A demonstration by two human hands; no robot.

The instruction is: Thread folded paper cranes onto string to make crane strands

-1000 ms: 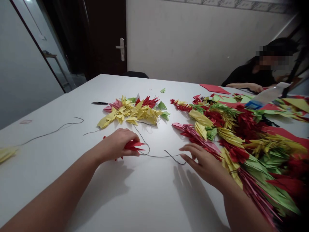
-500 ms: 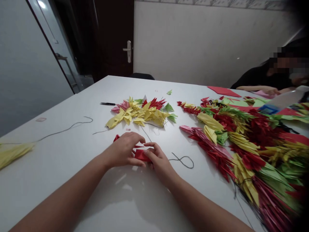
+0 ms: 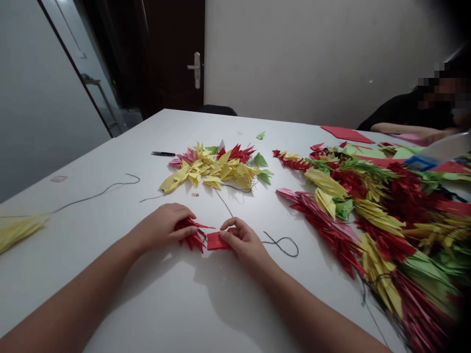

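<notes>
My left hand [image 3: 166, 226] is closed around a bunch of pointed red paper pieces [image 3: 194, 239] near the middle of the white table [image 3: 165, 294]. Just to its right, my right hand [image 3: 241, 240] pinches a flat folded red paper piece [image 3: 216, 241] between thumb and fingers. The two red items lie close together. A dark cord [image 3: 281, 241] loops on the table right of my right hand, and a thin thread [image 3: 225, 203] runs up from between the hands toward a pile of yellow, red, pink and green folded paper [image 3: 221, 169].
Strings of colourful folded paper [image 3: 368, 206] cover the right side. A dark pointed tool [image 3: 163, 154] lies beyond my left hand. Yellow folded paper [image 3: 22, 231] with a cord is at far left. A person [image 3: 412, 117] sits at the back right near a plastic bag [image 3: 437, 149].
My left hand has moved left and closed on the red bunch, which now shows more fully. My right hand still holds the red piece, now lying flatter. The camera view has shifted slightly.
</notes>
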